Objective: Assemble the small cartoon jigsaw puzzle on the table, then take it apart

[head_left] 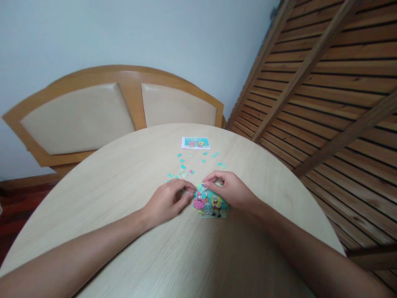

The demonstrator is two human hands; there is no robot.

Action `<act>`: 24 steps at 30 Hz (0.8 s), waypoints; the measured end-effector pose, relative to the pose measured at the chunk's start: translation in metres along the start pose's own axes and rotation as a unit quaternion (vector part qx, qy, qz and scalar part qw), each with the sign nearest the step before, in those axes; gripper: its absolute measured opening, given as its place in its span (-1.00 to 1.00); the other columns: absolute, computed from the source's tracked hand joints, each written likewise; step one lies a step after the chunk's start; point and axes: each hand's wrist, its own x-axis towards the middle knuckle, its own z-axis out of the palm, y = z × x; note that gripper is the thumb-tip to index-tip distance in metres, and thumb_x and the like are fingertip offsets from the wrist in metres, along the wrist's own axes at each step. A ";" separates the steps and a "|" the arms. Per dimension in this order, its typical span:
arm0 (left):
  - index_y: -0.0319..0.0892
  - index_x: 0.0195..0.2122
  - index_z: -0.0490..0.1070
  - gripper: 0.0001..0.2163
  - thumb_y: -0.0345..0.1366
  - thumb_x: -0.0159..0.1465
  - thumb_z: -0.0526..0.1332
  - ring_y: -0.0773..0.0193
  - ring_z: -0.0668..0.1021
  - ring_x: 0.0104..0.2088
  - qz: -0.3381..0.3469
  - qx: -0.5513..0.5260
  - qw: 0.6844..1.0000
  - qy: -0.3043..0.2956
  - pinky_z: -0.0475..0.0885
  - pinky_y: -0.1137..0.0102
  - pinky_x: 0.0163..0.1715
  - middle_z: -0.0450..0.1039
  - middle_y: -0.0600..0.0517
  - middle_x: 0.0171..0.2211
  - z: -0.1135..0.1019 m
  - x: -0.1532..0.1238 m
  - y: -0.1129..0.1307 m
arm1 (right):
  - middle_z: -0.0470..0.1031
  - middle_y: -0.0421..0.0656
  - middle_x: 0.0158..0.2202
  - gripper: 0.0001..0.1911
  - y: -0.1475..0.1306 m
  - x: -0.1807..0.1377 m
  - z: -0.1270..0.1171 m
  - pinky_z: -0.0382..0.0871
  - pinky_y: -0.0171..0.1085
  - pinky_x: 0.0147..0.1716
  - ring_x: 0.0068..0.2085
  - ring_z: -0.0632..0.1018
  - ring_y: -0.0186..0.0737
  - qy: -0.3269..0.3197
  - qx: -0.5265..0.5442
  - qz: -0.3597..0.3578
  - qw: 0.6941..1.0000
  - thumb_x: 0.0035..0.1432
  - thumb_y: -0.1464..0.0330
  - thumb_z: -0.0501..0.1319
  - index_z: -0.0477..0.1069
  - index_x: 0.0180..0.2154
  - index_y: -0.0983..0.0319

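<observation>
Although a good part is joined, a fair number of loose teal cardboard jigsaw pieces [182, 167] remain scattered beyond the partly joined, multicoloured cartoon jigsaw [211, 203]. Jigsaw lies flat on the round, pale wood-grain table [124, 178], near side, between the hands. Bottom and figures look filled; far edge seems unfinished, partly covered. Figures' heads point away from the wearer, feet toward; long axis unclear under the right hand [235, 191]. Its fingertips are on the far edge; left hand [167, 200] curled at the left edge. Hands apart; can't tell if either pinches a piece.
</observation>
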 end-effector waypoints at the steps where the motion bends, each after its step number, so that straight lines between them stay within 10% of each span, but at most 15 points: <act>1: -0.13 -0.10 0.49 -0.85 -0.26 0.38 0.19 0.20 0.60 -0.19 -0.010 -0.018 1.000 0.003 0.50 0.27 -0.14 0.60 -0.01 -0.19 0.001 0.000 0.001 | 0.65 -0.12 -0.28 -0.86 -0.003 -0.002 0.005 0.46 -0.21 -0.17 -0.22 0.61 -0.17 -0.005 0.020 0.007 1.000 0.16 0.31 0.28 0.55 -0.30 0.23; 15: -0.17 -0.28 0.55 -0.87 -0.27 0.35 0.24 0.27 0.59 -0.33 -0.013 -0.116 0.993 -0.020 0.46 0.39 -0.28 0.61 0.01 -0.32 0.003 -0.003 0.000 | 0.63 -0.13 -0.34 -0.81 -0.008 -0.011 0.024 0.44 -0.27 -0.34 -0.34 0.60 -0.22 -0.073 0.125 0.089 0.985 0.17 0.25 0.29 0.50 -0.31 0.26; 20: -0.16 -0.30 0.55 -0.87 -0.28 0.33 0.24 0.28 0.57 -0.36 -0.027 -0.114 0.992 -0.038 0.44 0.42 -0.34 0.61 0.02 -0.34 0.001 -0.003 0.001 | 0.63 -0.13 -0.21 -0.85 -0.010 -0.014 0.005 0.39 -0.17 -0.06 -0.12 0.58 -0.13 -0.070 -0.078 -0.046 0.993 0.21 0.26 0.30 0.56 -0.23 0.19; 24: -0.13 -0.29 0.55 -0.89 -0.32 0.33 0.23 0.26 0.57 -0.32 0.007 -0.080 0.995 -0.061 0.46 0.35 -0.22 0.60 0.02 -0.31 0.000 -0.005 0.001 | 0.51 -0.07 0.05 -0.48 -0.007 -0.019 -0.010 0.26 -0.04 0.14 0.11 0.45 0.01 -0.157 -0.206 -0.135 0.957 0.09 0.13 0.42 0.48 0.07 0.14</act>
